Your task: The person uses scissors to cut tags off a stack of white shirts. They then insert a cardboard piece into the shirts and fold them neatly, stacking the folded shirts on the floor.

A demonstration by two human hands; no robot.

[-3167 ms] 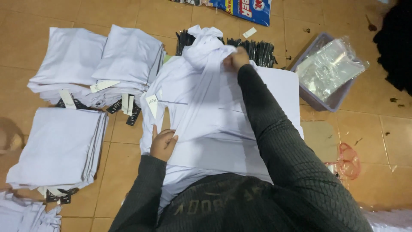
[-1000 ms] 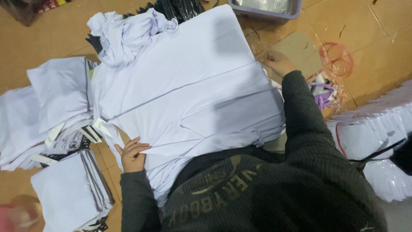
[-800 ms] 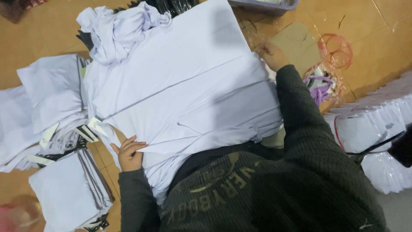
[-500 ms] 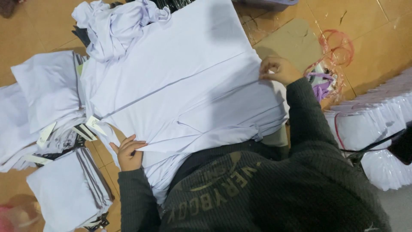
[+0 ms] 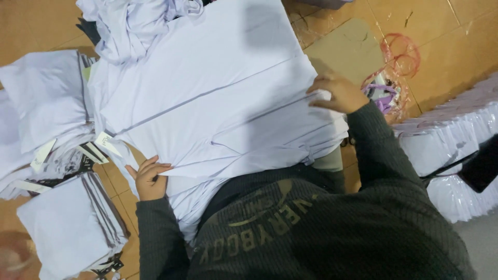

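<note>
Seen from above, a person in a dark knitted sweater kneels over a large white cotton shirt [image 5: 207,98] spread flat on the orange tiled floor [image 5: 425,26]. The left hand [image 5: 148,179] lies at the shirt's near left edge, its grip loosely curled with the fingers [image 5: 155,167] resting on a fold of the cloth. The right hand [image 5: 337,93] is at the shirt's right edge, its grip closed over the fabric, pinching the hem there. A rumpled heap of white garments [image 5: 135,21] lies at the top, touching the shirt. To the left sit folded stacks of white shirts [image 5: 46,103] with paper tags, and another folded stack [image 5: 67,228] lies near the left hand. Just beside the right hand is a crumpled clear plastic bag [image 5: 389,88]. Rows of white shirts in clear plastic wrap [image 5: 451,150] line the right side.
</note>
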